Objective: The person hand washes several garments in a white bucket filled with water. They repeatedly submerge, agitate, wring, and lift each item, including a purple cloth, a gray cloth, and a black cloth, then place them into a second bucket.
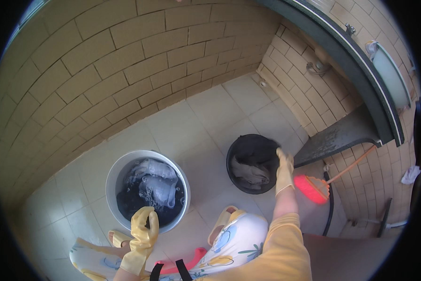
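Note:
My left hand (145,224), in a yellow rubber glove, hovers at the near rim of a round light metal tub (112,189). Its fingers are curled, a gap shows between thumb and forefinger, and no object is visible in it. Dark water with bubbles fills much of the tub, and a bluish-grey wet cloth (159,189) lies partly above the surface. On the right, my gloved right hand (284,168) reaches to the right rim of a black bucket (228,161). Black cloth (259,149) meets its fingertips; their grip is unclear. Grey-brown cloth (251,172) lies inside that bucket.
A pink-bristled broom (312,189) and a black hose (331,207) are right of the bucket. The dark counter (368,70) and its support panel (337,135) overhang that side. A pale blue basin (391,75) sits above. My slippered feet flank a pink object (196,258).

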{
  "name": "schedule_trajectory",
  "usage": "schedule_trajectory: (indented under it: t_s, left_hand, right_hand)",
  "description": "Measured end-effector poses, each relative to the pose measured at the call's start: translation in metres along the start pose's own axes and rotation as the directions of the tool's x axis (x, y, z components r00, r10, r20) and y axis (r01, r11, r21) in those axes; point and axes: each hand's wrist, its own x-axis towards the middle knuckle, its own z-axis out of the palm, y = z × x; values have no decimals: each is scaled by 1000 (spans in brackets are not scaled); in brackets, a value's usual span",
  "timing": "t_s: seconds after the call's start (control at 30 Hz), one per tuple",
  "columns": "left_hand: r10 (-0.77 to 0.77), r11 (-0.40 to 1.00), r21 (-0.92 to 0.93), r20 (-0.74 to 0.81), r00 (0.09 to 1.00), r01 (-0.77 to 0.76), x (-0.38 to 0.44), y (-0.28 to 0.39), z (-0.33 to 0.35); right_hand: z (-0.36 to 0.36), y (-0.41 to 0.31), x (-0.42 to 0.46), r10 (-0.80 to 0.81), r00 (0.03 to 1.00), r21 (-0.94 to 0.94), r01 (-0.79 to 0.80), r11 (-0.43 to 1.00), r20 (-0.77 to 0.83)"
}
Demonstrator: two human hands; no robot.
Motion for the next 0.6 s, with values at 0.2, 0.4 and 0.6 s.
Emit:
schedule_trajectory:
  t_s: [0.2,0.4,0.6]
  left_hand:
    - [-42,999,32,-59,997,44,10,13,-12]
    - [-145,989,-27,52,988,146,4,-8,-13]
    - [-439,882,-1,363,822,472,6,-16,-16]
  right_hand:
    - [-20,62,-38,78,854,-573,275,772,514]
    - [10,-49,-104,164,562,-513,547,662,811]
    - [61,-174,-243,-387,204,43,840,541,899]
